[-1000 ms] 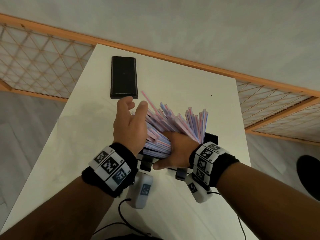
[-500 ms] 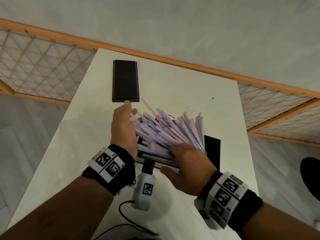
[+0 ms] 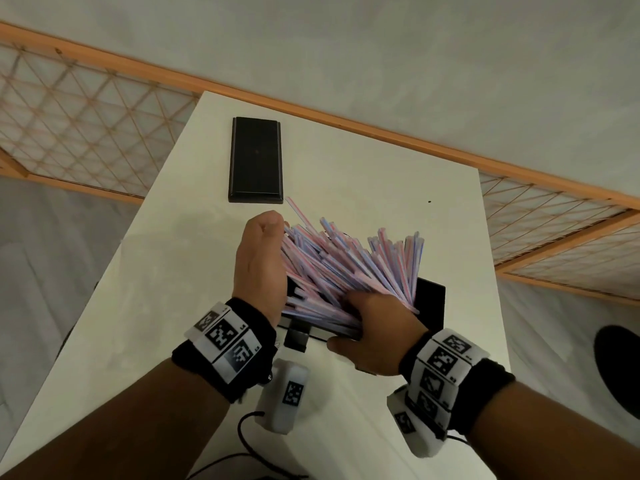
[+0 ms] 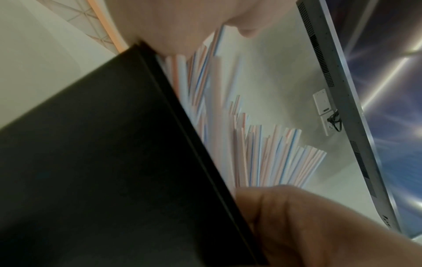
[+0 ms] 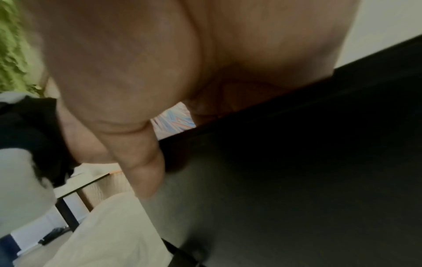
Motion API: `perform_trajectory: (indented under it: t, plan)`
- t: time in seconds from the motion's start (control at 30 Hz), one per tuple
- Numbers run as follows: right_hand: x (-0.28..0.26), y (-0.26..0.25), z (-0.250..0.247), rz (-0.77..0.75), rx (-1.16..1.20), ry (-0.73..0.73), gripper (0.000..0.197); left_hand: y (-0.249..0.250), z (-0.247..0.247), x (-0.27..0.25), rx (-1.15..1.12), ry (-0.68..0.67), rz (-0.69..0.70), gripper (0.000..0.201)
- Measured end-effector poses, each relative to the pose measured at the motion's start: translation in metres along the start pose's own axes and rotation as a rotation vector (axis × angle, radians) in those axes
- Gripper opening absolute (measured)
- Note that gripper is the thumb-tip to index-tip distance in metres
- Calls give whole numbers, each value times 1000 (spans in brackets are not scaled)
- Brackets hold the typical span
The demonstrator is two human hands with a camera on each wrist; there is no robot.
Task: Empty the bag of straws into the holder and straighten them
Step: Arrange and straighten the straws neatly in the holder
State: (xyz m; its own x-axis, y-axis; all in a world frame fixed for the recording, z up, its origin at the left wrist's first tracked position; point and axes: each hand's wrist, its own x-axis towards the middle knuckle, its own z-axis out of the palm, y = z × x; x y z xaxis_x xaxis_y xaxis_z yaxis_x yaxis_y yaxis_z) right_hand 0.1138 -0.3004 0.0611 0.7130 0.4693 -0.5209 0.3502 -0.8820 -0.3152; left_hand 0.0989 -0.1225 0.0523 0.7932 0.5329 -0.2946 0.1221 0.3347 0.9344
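Observation:
A loose fan of pink, blue and white striped straws (image 3: 346,265) stands in the black holder (image 3: 431,301) near the middle of the white table (image 3: 381,188), leaning left and away. My left hand (image 3: 259,261) presses flat against the fan's left side, fingertips bent slightly over the tops. My right hand (image 3: 377,327) is at the holder's near side, its fingers in among the straws and mostly hidden. In the right wrist view its thumb (image 5: 146,171) lies straight down the holder's outer wall (image 5: 297,180). The left wrist view shows the holder wall (image 4: 114,162) and the straws (image 4: 274,159) above it.
A flat black lid (image 3: 256,160) lies further back on the table, just beyond my left hand. A black cable (image 3: 249,441) trails off the near edge. A wood-framed lattice railing (image 3: 86,123) runs behind the table, and a dark round object (image 3: 620,368) sits on the floor at right.
My right hand has drawn back from the middle of the bundle to the holder's near side. My left hand has closed in against the left of the straws.

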Motion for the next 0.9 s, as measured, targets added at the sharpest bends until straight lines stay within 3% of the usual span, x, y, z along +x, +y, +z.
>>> perform_trajectory:
  t: [0.1, 0.23, 0.5, 0.8, 0.9]
  plan:
    - [2, 2, 0, -11, -75, -49, 50, 1, 0, -2, 4, 10, 40, 66]
    - [8, 0, 8, -25, -55, -49, 67, -1, 0, -9, 51, -12, 56, 55]
    - [10, -3, 3, 0, 22, -3, 47, 1, -6, -3, 240, 73, 176, 32]
    - [6, -1, 4, -12, -201, 48, 68, 7, -1, 16, 340, 122, 136, 42]
    - [3, -5, 7, -88, -148, 121, 56, 13, 1, 19, 379, 99, 124, 50]
